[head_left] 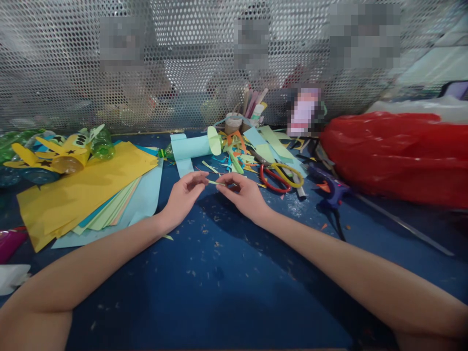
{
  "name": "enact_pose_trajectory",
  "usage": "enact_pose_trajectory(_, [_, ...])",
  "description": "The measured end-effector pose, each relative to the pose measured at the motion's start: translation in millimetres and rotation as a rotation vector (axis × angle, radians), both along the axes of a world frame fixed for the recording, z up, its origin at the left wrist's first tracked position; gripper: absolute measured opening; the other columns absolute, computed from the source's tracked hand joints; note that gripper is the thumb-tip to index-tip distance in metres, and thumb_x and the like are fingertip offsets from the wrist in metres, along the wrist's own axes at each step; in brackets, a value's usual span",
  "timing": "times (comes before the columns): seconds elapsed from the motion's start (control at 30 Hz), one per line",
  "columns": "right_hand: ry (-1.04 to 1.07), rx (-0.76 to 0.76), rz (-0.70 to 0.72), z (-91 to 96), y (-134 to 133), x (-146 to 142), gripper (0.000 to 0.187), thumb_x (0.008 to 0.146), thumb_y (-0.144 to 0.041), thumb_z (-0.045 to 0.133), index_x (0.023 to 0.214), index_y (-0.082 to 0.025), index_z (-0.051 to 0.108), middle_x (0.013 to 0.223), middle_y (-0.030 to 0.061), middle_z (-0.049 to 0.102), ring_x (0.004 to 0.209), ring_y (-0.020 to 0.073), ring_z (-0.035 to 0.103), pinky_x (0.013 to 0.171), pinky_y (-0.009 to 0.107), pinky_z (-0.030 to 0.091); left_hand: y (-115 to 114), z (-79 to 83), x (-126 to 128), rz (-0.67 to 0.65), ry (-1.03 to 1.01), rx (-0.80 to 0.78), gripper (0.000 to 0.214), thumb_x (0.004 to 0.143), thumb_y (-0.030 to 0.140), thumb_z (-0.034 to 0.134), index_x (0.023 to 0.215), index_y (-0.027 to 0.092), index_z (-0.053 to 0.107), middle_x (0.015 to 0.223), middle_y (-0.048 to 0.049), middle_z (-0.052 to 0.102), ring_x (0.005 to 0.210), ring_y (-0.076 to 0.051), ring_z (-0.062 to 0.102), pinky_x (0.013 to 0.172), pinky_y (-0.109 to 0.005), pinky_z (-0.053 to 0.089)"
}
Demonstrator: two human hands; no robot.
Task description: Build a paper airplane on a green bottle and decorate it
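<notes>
A thin light-green paper strip [215,183] stretches between my two hands above the blue table. My left hand [188,191] pinches its left end between thumb and fingers. At the other end my right hand [241,191] is closed on it in the same way. Just beyond them lies a green plastic bottle wrapped in light-blue paper [192,147], with a pale-green paper piece [215,141] at its right end. Scissors with red and yellow handles [280,176] rest to the right of my right hand, among paper scraps [237,156].
Stacked coloured paper [91,187] and bottle figures in yellow paper [66,153] are at left. A purple glue gun [331,187], a clear glue stick [405,224] and a red plastic bag [395,156] lie at right. Cups with sticks [234,122] stand before a perforated metal screen [197,63].
</notes>
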State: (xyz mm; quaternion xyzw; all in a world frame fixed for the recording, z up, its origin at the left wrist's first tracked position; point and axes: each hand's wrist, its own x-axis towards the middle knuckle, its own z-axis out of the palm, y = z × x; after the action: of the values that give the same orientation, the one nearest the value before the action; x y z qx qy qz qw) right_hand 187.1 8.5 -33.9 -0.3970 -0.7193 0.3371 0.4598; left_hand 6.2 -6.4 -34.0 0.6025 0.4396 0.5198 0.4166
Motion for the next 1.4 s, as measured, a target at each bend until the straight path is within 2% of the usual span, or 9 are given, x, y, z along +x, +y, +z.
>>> enact_pose_trajectory(0.17, [0.008,-0.034,0.015,1.3,-1,-1,0.013,0.081,-0.032,0.064,0.085,-0.02,0.064,0.085,0.0035,0.067,0.076,0.0158,0.061,0.068,0.031,0.051,-2,2.2,1,0.027,0.029,-0.023,0.019,0.077,0.036,0.072,0.087,0.02,0.067,0.087,-0.0025,0.07,0.083,-0.017,0.065,0.082,-0.031,0.052])
enact_pose_trajectory(0.37, [0.066,-0.064,-0.018,0.2,0,0,0.016,0.081,-0.034,0.065,0.087,-0.019,0.064,0.081,0.0024,0.063,0.074,0.0144,0.058,0.066,0.029,0.049,-2,-0.6,1,0.101,-0.136,-0.004,0.025,0.09,0.042,0.055,0.079,0.02,0.057,0.077,-0.0011,0.066,0.077,-0.014,0.062,0.079,-0.03,0.052])
enact_pose_trajectory(0.43, [0.067,-0.061,-0.029,-0.2,0,0,0.016,0.082,-0.034,0.064,0.088,-0.019,0.063,0.08,0.0022,0.062,0.073,0.0142,0.057,0.064,0.028,0.049,-2,-1.2,1,0.088,-0.114,-0.055,0.036,0.091,0.046,0.051,0.067,0.019,0.054,0.076,-0.0038,0.067,0.078,-0.016,0.064,0.08,-0.033,0.053])
enact_pose_trajectory(0.5, [0.063,-0.047,-0.025,-0.1,0,0,0.015,0.083,-0.034,0.063,0.088,-0.02,0.063,0.081,0.0022,0.062,0.073,0.0141,0.056,0.064,0.028,0.049,-4,0.1,1,0.058,-0.037,-0.082,0.038,0.088,0.046,0.056,0.062,0.018,0.054,0.079,-0.0061,0.07,0.081,-0.018,0.066,0.084,-0.035,0.053])
enact_pose_trajectory(0.6, [0.065,-0.025,-0.007,0.9,-1,0,0.014,0.083,-0.033,0.063,0.088,-0.02,0.062,0.083,0.0022,0.062,0.074,0.014,0.057,0.065,0.028,0.049,-6,4.6,2,-0.007,0.044,-0.043,0.018,0.078,0.036,0.07,0.084,0.019,0.067,0.098,-0.006,0.073,0.093,-0.019,0.067,0.092,-0.036,0.051])
enact_pose_trajectory(0.67, [0.063,-0.026,0.014,1.8,-2,-1,0.013,0.082,-0.033,0.063,0.087,-0.02,0.062,0.082,0.0021,0.062,0.075,0.0141,0.057,0.065,0.027,0.049,-8,7.5,3,-0.041,0.058,-0.033,0.024,0.076,0.032,0.072,0.097,0.021,0.069,0.104,-0.0051,0.073,0.098,-0.02,0.067,0.094,-0.037,0.051])
enact_pose_trajectory(0.9, [0.004,-0.084,0.085,2.9,-3,-1,0.015,0.081,-0.035,0.064,0.084,-0.02,0.064,0.077,0.0011,0.062,0.07,0.0132,0.057,0.061,0.026,0.048,-7,7.3,3,0.015,0.06,-0.007,0.016,0.077,0.034,0.071,0.084,0.02,0.07,0.087,-0.0028,0.073,0.083,-0.017,0.067,0.082,-0.032,0.055])
enact_pose_trajectory(1.07, [0.004,-0.082,0.065,1.8,-2,-1,0.016,0.081,-0.036,0.064,0.083,-0.019,0.063,0.078,0.001,0.062,0.069,0.0126,0.056,0.061,0.026,0.048,-6,5.7,3,0.041,0.071,-0.002,0.014,0.078,0.034,0.07,0.08,0.02,0.068,0.081,-0.0013,0.07,0.078,-0.016,0.064,0.077,-0.029,0.053])
enact_pose_trajectory(1.4, [0.054,-0.086,0.031,-3.2,1,-1,0.017,0.081,-0.036,0.065,0.086,-0.019,0.064,0.081,0.0028,0.064,0.073,0.0149,0.06,0.064,0.03,0.053,-2,-1.5,0,0.076,0.056,0.004,0.018,0.082,0.038,0.066,0.086,0.02,0.067,0.088,-0.0025,0.07,0.084,-0.017,0.065,0.082,-0.032,0.053])
